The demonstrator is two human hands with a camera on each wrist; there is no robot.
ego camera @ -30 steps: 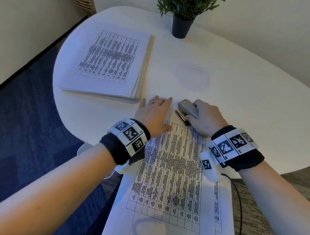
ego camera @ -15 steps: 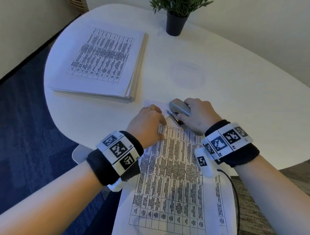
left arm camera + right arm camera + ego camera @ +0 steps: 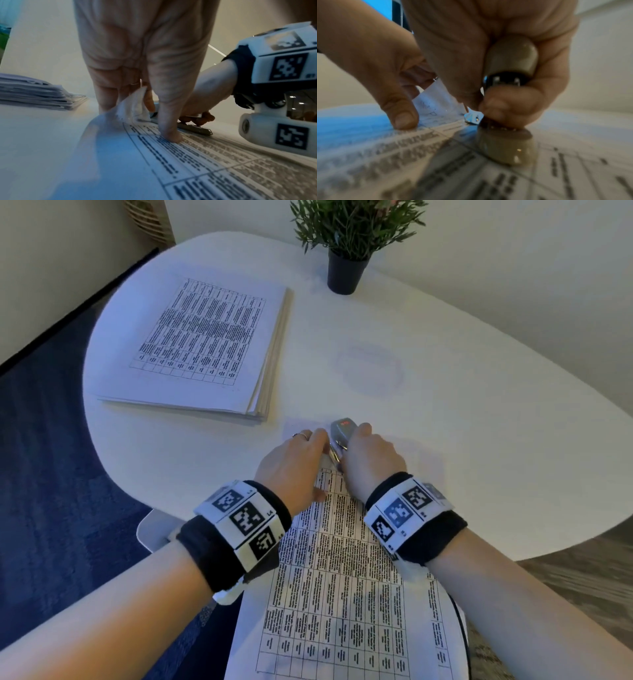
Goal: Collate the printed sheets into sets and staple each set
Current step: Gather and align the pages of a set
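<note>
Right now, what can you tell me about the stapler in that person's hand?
The stapler is small, with a smooth grey top that looks like plastic, a red mark near its front and shiny metal underneath. It sits at the far corner of the printed sheets, mouth open. The right hand grips it from above, fingers curled around its body. The left hand holds the paper's lifted corner right beside it.

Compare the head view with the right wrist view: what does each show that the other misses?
Head only: the paper stack beside a potted plant on the white table.
Right wrist only: the lifted sheet corner at the stapler's mouth.
Both: right hand gripping the stapler, left hand pinching that corner, thumb pressing the printed sheets.
</note>
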